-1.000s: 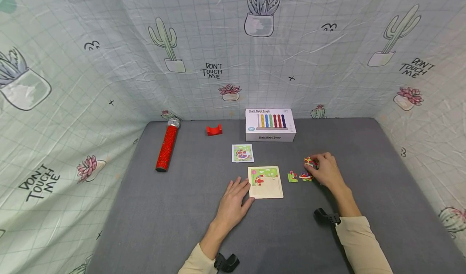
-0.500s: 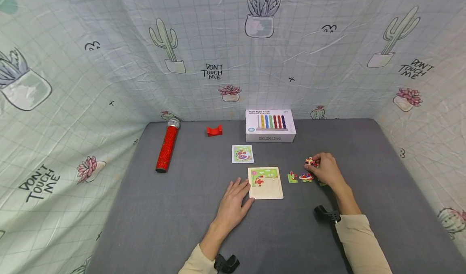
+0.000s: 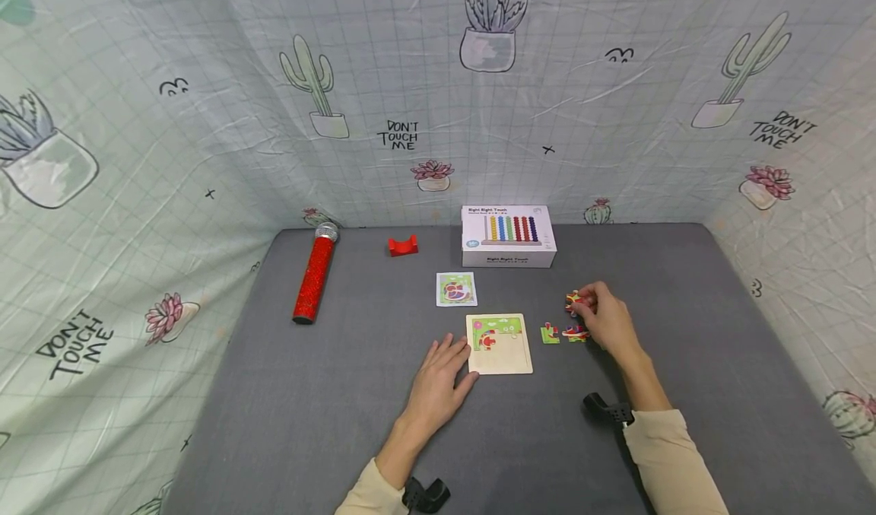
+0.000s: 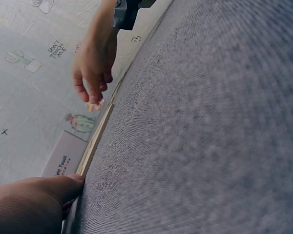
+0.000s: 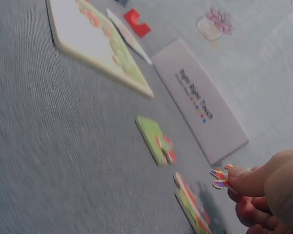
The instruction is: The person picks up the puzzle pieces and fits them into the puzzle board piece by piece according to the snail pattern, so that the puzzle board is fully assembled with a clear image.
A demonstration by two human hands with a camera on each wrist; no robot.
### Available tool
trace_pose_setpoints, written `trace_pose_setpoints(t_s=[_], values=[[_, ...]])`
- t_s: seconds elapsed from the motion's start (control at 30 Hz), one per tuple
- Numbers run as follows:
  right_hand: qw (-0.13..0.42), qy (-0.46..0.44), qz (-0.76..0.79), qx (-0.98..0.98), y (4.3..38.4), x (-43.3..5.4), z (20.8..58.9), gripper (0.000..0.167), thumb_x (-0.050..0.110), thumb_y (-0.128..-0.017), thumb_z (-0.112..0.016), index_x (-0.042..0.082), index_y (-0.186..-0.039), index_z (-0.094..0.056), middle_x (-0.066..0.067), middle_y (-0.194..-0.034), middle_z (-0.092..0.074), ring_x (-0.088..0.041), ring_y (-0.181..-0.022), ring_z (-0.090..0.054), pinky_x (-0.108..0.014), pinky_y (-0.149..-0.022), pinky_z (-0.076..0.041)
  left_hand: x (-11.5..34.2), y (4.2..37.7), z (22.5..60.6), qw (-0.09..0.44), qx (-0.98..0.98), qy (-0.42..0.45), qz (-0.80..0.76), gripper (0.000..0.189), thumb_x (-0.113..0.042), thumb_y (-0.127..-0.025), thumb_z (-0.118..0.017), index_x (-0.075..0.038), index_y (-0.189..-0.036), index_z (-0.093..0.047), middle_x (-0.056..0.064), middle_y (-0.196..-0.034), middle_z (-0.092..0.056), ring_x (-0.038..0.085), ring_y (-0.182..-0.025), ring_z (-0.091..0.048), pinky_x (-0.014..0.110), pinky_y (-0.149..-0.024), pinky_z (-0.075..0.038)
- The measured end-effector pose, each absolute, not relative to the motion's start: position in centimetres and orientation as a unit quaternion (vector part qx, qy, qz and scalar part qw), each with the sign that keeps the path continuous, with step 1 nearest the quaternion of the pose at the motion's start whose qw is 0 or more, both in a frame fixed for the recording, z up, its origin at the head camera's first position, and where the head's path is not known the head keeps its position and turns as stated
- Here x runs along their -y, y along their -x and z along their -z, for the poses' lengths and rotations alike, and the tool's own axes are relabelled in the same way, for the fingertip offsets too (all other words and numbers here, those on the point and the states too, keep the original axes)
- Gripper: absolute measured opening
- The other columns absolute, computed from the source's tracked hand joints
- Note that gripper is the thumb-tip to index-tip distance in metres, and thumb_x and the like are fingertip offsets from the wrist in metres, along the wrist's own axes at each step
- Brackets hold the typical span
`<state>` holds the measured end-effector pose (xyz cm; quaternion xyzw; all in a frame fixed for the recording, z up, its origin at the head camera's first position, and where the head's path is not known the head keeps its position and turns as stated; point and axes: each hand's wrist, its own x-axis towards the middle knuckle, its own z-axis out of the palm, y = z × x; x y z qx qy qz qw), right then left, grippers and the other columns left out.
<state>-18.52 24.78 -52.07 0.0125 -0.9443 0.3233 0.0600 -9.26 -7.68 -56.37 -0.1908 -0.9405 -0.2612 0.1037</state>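
My right hand (image 3: 610, 322) pinches a small red and yellow puzzle piece (image 3: 572, 302) between thumb and fingers. In the right wrist view the held piece (image 5: 220, 178) stands above the cloth. Below it lie two loose puzzle pieces: a mostly green one (image 3: 550, 334) and one with red, white and green (image 3: 576, 334). The square wooden puzzle board (image 3: 505, 358) has fitted pieces along its top and left; the rest is bare wood. My left hand (image 3: 438, 384) lies spread on the cloth, its fingertips and thumb against the board's left edge.
A picture card (image 3: 456, 289) lies behind the board. Farther back stand a white box (image 3: 509, 235) and a red curved block (image 3: 403, 246). A red glittery microphone (image 3: 315, 278) lies at the left of the grey-covered table (image 3: 328, 408). A printed curtain (image 3: 383, 58) hangs around it.
My right hand has shifted slightly left with the pinched puzzle piece, which has turned. The left hand and the board stay in place.
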Motion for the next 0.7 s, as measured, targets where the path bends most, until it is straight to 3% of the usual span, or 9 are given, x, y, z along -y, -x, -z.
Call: trace_pose_setpoints(t_s=[0.7], values=[[0.022, -0.087, -0.389, 0.917, 16.5, -18.4, 51.2, 0.021, 0.012, -0.092, -0.072, 0.003, -0.108, -0.063, -0.008, -0.087, -0.066, -0.013, -0.070, -0.056, -0.019, -0.056, -0.044, 7.7, 9.3, 56.3, 0.103, 0.940, 0.191, 0.262, 0.048, -0.033, -0.093, -0.071, -0.006, -0.133, -0.065, 0.006, -0.143, -0.061, 0.028, -0.142, -0.048, 0.048, -0.122, -0.034]])
